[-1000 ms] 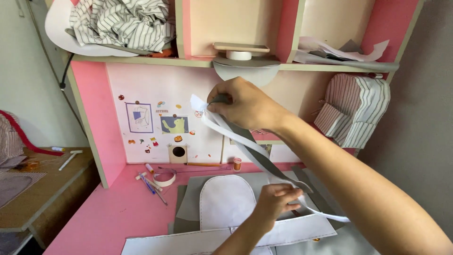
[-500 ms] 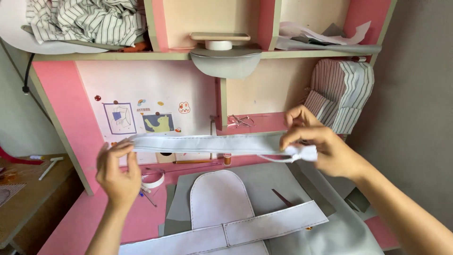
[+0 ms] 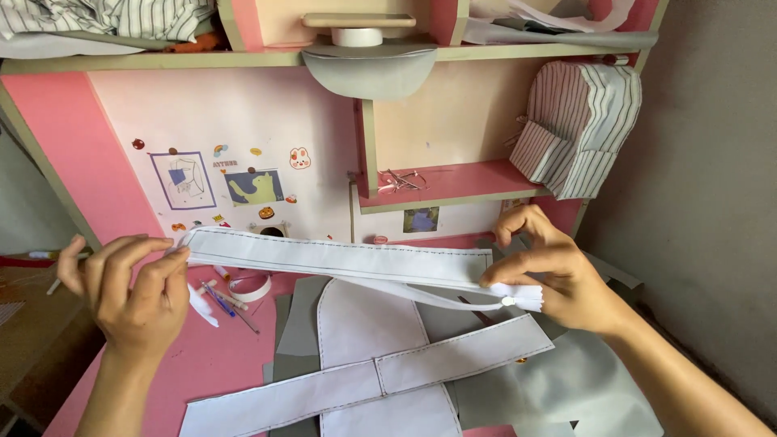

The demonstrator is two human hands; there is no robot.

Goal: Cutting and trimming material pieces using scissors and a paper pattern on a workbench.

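Observation:
A long white fabric strip point(image 3: 340, 259) with a stitched line along it is stretched level above the pink desk point(image 3: 218, 356). My left hand point(image 3: 133, 287) pinches its left end and my right hand point(image 3: 554, 271) pinches its right end, where the strip narrows to a frayed tip. A thin grey band hangs under the strip toward my right hand. Below lie a rounded white fabric panel point(image 3: 364, 332) and a second long white strip point(image 3: 372, 376) laid across it, on grey fabric pieces point(image 3: 566, 388).
Pens point(image 3: 222, 295) and a roll of tape point(image 3: 249, 285) lie on the desk behind the strip. A striped cap point(image 3: 579, 129) hangs at the right of the shelf unit. A grey visor piece point(image 3: 374, 71) and striped cloth point(image 3: 105, 16) sit on the top shelf.
One second ago the strip was held upright in front of the shelf. Both hands have since pulled it out flat and lowered it nearer the desk, left hand at left, right hand at right.

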